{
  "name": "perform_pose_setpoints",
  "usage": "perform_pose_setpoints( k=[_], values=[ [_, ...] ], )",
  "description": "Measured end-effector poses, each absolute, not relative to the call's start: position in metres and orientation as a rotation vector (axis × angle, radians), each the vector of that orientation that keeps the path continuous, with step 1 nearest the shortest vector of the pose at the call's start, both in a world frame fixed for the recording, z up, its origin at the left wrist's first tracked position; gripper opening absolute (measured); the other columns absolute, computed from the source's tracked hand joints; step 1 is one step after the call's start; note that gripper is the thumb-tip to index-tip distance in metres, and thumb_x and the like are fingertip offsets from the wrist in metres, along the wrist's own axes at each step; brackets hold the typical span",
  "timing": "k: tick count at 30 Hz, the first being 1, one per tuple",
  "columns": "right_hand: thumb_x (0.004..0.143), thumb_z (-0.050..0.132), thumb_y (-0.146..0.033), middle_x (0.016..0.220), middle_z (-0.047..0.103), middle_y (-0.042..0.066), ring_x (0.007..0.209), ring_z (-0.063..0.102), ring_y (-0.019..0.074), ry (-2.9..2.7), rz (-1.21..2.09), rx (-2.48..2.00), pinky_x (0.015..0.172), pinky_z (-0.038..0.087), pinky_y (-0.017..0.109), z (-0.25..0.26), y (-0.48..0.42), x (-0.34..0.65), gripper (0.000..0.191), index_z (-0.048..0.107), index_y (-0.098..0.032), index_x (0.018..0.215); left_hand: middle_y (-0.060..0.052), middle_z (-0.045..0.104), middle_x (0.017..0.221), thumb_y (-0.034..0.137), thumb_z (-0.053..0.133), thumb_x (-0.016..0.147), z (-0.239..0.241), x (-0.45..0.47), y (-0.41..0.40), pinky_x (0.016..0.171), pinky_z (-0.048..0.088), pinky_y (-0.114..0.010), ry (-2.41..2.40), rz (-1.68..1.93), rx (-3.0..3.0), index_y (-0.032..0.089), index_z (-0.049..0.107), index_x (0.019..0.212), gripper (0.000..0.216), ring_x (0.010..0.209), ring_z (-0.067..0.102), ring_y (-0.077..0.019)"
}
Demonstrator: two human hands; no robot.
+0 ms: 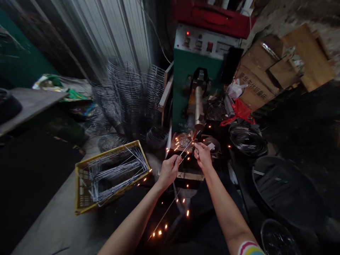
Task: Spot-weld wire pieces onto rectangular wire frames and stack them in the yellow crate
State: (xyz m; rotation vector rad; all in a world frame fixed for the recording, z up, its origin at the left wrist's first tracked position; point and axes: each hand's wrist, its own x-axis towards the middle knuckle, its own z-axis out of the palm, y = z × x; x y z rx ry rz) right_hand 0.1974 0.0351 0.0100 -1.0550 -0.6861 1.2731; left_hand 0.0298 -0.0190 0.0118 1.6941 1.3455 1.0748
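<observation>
My left hand (pixel 169 170) is closed around a thin metal rod (pixel 185 148), whose upper end reaches the electrode tips of a green spot welder (pixel 183 88). Its lower part seems to trail down towards my lap. My right hand (pixel 203 156) is pinched just right of the electrodes; whatever small piece it grips is hidden by the fingers. Above both hands, the welder's upper electrode arm (pixel 198 106) points down, and orange sparks fly around them. A small dish of metal bits (pixel 183 140) sits by the electrodes, left of my right hand.
A yellow crate (pixel 79 191) of bent wire pieces stands at left, before stacked wire racks (pixel 127 88). On the right are a coil of dark wire (pixel 247 140), a large black basin (pixel 287 191), a red bag (pixel 240 111) and cardboard boxes (pixel 257 81). Sparks scatter towards my lap.
</observation>
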Motion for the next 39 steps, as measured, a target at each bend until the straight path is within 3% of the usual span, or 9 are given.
perform_pose_setpoints(
  k=[11, 21, 28, 34, 39],
  values=[
    [0.063, 0.078, -0.04, 0.042, 0.037, -0.012, 0.03, 0.028, 0.0026, -0.678, 1.299, -1.055, 0.031, 0.017, 0.016, 0.014, 0.048, 0.216, 0.034, 0.051, -0.019, 0.067, 0.0, 0.056, 0.064, 0.038, 0.036, 0.097, 0.009, 0.043, 0.005, 0.058, 0.034, -0.024, 1.303, 1.1, 1.854, 0.018, 0.061, 0.078, 0.037, 0.057, 0.049, -0.0131],
    [0.064, 0.077, -0.035, 0.042, 0.037, -0.011, 0.031, 0.028, 0.0026, -0.675, 1.379, -1.018, 0.031, 0.017, 0.016, 0.015, 0.056, 0.219, 0.033, 0.048, -0.02, 0.064, 0.002, 0.05, 0.058, 0.038, 0.039, 0.097, 0.005, 0.047, 0.01, 0.056, 0.031, -0.024, 1.321, 1.108, 1.861, 0.018, 0.06, 0.076, 0.036, 0.053, 0.046, -0.0121],
    [0.062, 0.08, -0.044, 0.042, 0.039, -0.011, 0.031, 0.029, 0.0032, -0.733, 1.346, -1.091, 0.032, 0.019, 0.016, 0.018, 0.049, 0.225, 0.037, 0.052, -0.019, 0.066, 0.003, 0.048, 0.058, 0.037, 0.039, 0.096, 0.017, 0.045, 0.012, 0.056, 0.032, -0.024, 1.303, 1.067, 1.861, 0.017, 0.061, 0.076, 0.036, 0.055, 0.045, -0.0125],
    [0.071, 0.072, -0.054, 0.049, 0.05, -0.007, 0.037, 0.041, 0.0088, -1.104, 1.088, -1.379, 0.037, 0.031, 0.02, 0.01, -0.023, 0.265, 0.037, 0.059, -0.019, 0.075, 0.003, 0.048, 0.055, 0.035, 0.041, 0.094, 0.019, 0.042, 0.016, 0.057, 0.03, -0.024, 1.288, 1.095, 1.895, 0.016, 0.06, 0.07, 0.036, 0.054, 0.043, -0.0119],
    [0.083, 0.062, -0.039, 0.079, 0.066, 0.005, 0.075, 0.062, 0.0215, -1.563, 0.439, -1.807, 0.069, 0.047, 0.031, -0.015, -0.112, 0.325, 0.018, 0.066, -0.021, 0.083, 0.004, 0.043, 0.053, 0.035, 0.042, 0.093, 0.018, 0.04, 0.016, 0.054, 0.028, -0.024, 1.309, 1.097, 1.918, 0.017, 0.056, 0.066, 0.036, 0.053, 0.041, -0.0116]
  ],
)
